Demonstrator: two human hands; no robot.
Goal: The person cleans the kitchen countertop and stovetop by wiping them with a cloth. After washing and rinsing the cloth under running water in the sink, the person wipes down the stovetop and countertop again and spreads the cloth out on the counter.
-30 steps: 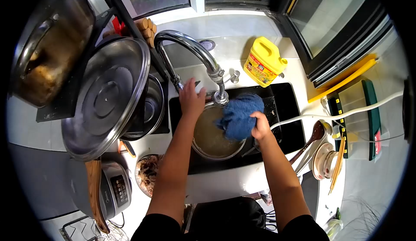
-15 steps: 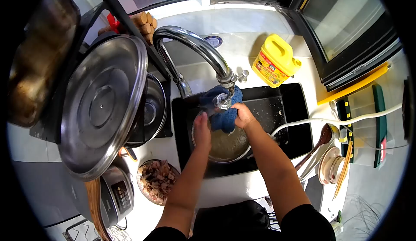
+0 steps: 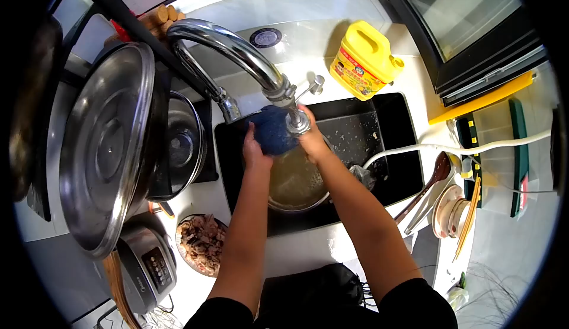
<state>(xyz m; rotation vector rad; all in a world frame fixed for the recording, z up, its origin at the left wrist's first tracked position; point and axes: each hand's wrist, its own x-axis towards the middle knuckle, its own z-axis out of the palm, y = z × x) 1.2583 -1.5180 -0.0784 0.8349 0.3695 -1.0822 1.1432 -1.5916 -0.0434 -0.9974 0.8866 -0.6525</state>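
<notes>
A wet-looking blue cloth point(image 3: 274, 132) is stretched between my two hands, just under the kitchen tap point(image 3: 284, 95). My left hand point(image 3: 256, 153) grips its left edge, thumb up along the side. At the other edge my right hand point(image 3: 312, 139) is closed on the cloth, its fingers partly hidden behind the tap's spout. Below them, a round metal basin point(image 3: 296, 209) of cloudy water sits in the black sink point(image 3: 379, 107).
A yellow jug point(image 3: 364, 62) stands behind the sink. To the left are a large metal lid point(image 3: 109, 151), a rice cooker point(image 3: 145, 270) and a bowl of meat pieces point(image 3: 201, 243). A white hose point(image 3: 427, 147) crosses the sink's right side, near a brown ladle point(image 3: 438, 172).
My left hand, blurred beside the cloth before, is now on its left edge. The cloth has moved left relative to the tap, and the whole view has shifted a little.
</notes>
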